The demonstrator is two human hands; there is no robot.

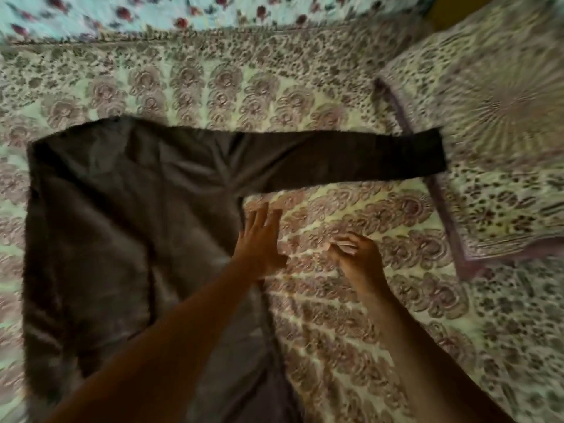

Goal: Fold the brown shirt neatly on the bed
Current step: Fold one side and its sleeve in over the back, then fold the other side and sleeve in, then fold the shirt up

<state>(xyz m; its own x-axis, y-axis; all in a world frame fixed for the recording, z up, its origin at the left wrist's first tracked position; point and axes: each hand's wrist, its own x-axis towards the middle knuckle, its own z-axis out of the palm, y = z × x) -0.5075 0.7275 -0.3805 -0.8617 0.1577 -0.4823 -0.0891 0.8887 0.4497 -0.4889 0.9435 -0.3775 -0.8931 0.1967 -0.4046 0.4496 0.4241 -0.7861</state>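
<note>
Brown shirt [128,215] flat beneath splayed left hand [259,242]; right hand [357,257] loosely curled, empty, beside it.

Whole frame smeared by motion blur. Brown shirt [131,224] cut off at the bottom edge, hem out of view, lower middle covered by the left forearm. Right hand [354,254] blurred, fingers loosely curled, contact with the bedsheet [351,315] not clear. Pillow [488,117] at upper right cropped by the right edge.
</note>
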